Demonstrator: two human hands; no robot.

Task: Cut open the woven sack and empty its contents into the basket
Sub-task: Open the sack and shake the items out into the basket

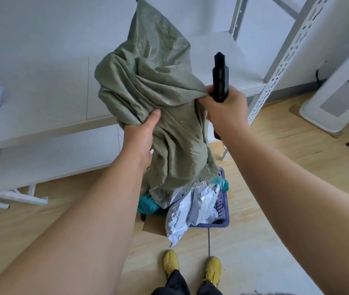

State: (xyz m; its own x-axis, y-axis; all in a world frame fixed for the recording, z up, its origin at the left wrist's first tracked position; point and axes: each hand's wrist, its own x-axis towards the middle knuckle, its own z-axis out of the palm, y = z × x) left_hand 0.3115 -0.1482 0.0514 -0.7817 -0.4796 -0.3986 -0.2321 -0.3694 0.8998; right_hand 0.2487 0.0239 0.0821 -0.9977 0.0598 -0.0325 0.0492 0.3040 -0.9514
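The emptying step is in hand. The sack (156, 107) is held upended above the basket (222, 211), its cut, frayed mouth pointing down and its closed end pointing up and away toward the far wall. The long axis runs near vertical, leaning slightly far at the top. The cloth hangs slack and creased, which suggests little remains inside.

The left hand (143, 133) is clamped on a fold of the sack at mid-height, thumb pressed over the cloth. The right hand (224, 109) is closed on two things at once: a pinch of the sack's right edge and a black cutter (220, 77), which stands upright out of the fist. Whether its blade is out cannot be told.

The basket sits on the floor (275, 209) directly under the mouth, near the person's yellow shoes (170, 261). Silver-grey parcels (192, 207) and a teal parcel (148, 204) are heaped in it. One silver parcel hangs over the near rim toward the floor, and a flat brown piece lies just beside the basket's left near corner.

The next move, as a judgement: lift and shake the sack along its axis so anything left drops through the mouth, keeping the mouth over the basket. The overhanging parcel will likely need pushing back in. The cutter, shared with the cloth in one fist, is a hazard during shaking.
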